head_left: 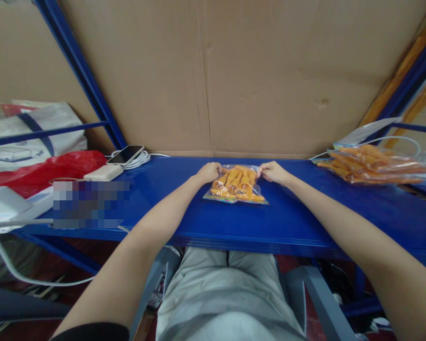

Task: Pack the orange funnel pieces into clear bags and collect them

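A clear plastic bag (237, 185) lies on the blue shelf top in front of me, filled with several orange, hollow, horn-like pieces (233, 181). My left hand (209, 172) pinches the bag's far left corner, its fingers closed. At the far right corner, my right hand (272, 171) has its thumb and fingers closed on the bag's edge. The bag's near edge, with a coloured strip, rests on the surface toward me.
More bagged orange pieces (371, 163) are piled at the right. On the left are a phone (126, 155), a coiled white cable (137, 162), a white power bank (103, 173), a red bag (81, 163) and a white tote bag (39, 132). Cardboard (234, 80) stands behind the blue shelf (227, 227).
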The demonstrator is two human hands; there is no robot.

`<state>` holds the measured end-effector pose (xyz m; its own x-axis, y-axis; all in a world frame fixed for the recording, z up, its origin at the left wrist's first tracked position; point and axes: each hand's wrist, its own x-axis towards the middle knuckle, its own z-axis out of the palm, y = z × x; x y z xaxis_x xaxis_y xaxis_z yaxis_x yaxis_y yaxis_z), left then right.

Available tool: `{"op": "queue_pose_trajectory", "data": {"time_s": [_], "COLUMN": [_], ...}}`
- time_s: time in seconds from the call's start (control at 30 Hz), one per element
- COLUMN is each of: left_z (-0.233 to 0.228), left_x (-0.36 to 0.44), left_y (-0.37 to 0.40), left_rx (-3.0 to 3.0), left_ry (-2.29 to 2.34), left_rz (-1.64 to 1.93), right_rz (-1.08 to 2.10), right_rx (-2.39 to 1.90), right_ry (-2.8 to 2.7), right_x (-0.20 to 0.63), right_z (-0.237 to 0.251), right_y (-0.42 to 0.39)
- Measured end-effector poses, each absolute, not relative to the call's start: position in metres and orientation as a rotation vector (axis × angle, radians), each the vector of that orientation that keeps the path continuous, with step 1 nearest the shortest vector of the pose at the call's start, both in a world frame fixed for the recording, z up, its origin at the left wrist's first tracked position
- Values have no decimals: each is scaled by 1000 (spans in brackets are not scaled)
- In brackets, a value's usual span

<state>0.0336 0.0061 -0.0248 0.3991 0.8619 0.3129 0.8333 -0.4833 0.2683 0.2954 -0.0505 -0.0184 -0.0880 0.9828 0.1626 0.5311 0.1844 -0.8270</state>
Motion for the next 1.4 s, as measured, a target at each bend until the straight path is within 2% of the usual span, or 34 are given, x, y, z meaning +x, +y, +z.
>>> {"op": "queue_pose_trajectory", "data": {"time_s": [0.27, 0.47, 0.67, 0.83, 1.03, 1.4], "left_z": [-20, -26, -25, -20, -9, -1], "left_x": [36, 35, 33, 36, 38, 48], "left_y": [5, 9, 14, 9, -4, -21], "left_rx": [2462, 2583, 2778, 2830, 2875, 2785], "left_ry": [1591, 1553, 1140, 957, 1031, 1158], "left_rz": [613, 657, 934, 839, 657, 518], "right_rz": [638, 220, -120, -297, -234, -162], "right_rx": [-1522, -1694, -1554, -1444, -1195, -1270], "right_ry": [-1833, -1961, -1994, -2144, -2406, -2388], "right_x": [287, 284, 287, 282, 278, 281], "right_z": [-12, -15, -22, -19, -16, -11], "right_y": [-54, -53, -52, -60, -57, -61]}}
